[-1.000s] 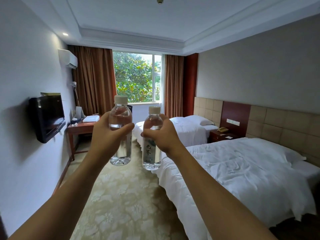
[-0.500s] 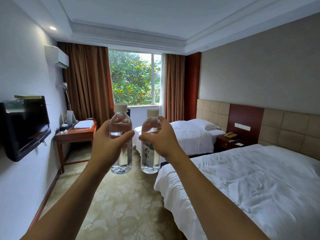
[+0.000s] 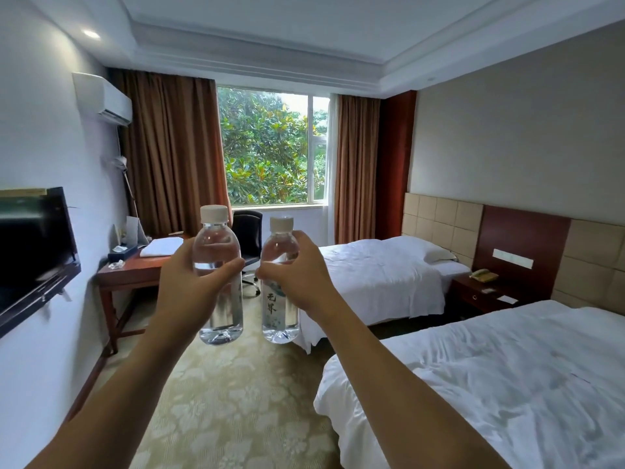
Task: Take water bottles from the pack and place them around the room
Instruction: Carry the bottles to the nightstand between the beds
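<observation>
Both arms are stretched out in front of me, each hand holding a clear water bottle upright at chest height. My left hand (image 3: 189,286) grips the left bottle (image 3: 218,245), which has a pale cap and no visible label. My right hand (image 3: 301,275) grips the right bottle (image 3: 280,313), whose label with dark characters faces me. The two bottles hang side by side, a small gap apart, above the carpet. No bottle pack is in view.
A patterned carpet aisle (image 3: 223,401) runs ahead between the left wall and two white beds (image 3: 507,384) (image 3: 378,272). A wooden desk (image 3: 135,275) with a folded towel and a black chair (image 3: 248,231) stand by the window. A nightstand (image 3: 483,292) with a phone sits between the beds. A TV (image 3: 30,248) hangs at left.
I have moved forward along the aisle; the desk, chair and far bed are nearer and the TV has slid toward the left edge. Both hands still hold their bottles the same way.
</observation>
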{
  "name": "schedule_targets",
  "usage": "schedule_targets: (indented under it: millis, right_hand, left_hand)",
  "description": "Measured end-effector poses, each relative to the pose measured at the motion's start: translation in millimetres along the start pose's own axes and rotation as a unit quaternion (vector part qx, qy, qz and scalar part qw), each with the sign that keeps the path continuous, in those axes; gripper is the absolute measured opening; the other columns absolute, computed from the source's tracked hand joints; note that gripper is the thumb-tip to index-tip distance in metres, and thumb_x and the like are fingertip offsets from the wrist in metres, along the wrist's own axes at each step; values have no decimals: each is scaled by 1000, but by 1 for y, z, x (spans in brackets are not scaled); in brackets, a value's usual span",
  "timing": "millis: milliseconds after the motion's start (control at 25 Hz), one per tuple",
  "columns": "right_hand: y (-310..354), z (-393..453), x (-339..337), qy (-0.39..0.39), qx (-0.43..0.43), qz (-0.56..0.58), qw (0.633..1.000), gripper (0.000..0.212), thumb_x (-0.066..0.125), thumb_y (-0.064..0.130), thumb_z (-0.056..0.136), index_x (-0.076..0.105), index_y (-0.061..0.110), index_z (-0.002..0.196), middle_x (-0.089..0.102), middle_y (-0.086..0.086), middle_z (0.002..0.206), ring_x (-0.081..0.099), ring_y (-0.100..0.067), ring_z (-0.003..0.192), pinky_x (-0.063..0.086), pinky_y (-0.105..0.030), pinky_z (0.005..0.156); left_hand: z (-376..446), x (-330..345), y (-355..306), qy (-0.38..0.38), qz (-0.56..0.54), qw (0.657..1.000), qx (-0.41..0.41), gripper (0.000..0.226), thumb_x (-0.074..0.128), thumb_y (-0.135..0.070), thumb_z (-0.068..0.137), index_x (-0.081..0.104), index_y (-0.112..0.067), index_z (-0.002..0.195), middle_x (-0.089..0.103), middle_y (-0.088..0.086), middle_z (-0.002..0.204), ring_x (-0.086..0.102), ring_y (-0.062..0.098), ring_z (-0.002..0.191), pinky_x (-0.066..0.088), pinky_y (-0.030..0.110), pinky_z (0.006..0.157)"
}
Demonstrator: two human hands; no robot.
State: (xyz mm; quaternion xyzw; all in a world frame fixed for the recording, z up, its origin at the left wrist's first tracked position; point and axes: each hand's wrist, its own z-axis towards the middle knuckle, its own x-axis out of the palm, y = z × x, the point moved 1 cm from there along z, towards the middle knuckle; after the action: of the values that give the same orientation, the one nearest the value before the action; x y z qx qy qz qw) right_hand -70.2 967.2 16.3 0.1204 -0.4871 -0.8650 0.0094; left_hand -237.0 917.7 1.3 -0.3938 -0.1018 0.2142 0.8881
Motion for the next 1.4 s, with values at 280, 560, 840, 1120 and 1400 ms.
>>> schedule_targets:
  millis: [280,560,840,1120,1400]
  right_hand:
    - [-80,143,107,5,6,-15,1000,36,79,15,67,61,28,96,69,9,96,64,-8,87,51,-29,75]
    - [-123,288,178,-36,2,-9,999,37,76,25,57,61,23,91,70,6,93,66,-10,88,53,-31,81]
    - [-204,414,213,-26,-3,-19,999,29,78,11,67,61,26,85,68,9,89,64,-2,84,44,-18,69]
    - [-315,582,224,-26,-12,-18,999,32,80,11,65,64,19,92,69,9,89,64,3,78,43,-10,64]
    - [-384,729,248,-12,-32,-22,999,27,79,15,61,62,27,79,69,17,77,62,9,78,44,-9,63]
  left_hand:
    - [136,-39,132,0,-7,1000,6,33,79,-33,69,71,-33,100,75,-1,95,73,10,82,58,24,62]
    - [282,-67,233,12,-27,1000,-4,35,80,-38,65,71,-37,99,76,-12,92,75,11,80,59,27,61]
    - [380,-44,352,26,-36,999,-19,36,80,-30,69,70,-27,103,75,-8,89,75,12,77,58,26,61]
    - [500,8,477,7,-26,1000,-1,37,79,-31,69,71,-26,105,75,-12,89,74,10,80,58,22,59]
    - [619,29,576,3,-7,1000,-13,34,83,-21,76,70,-24,107,75,-10,92,73,9,84,62,29,64]
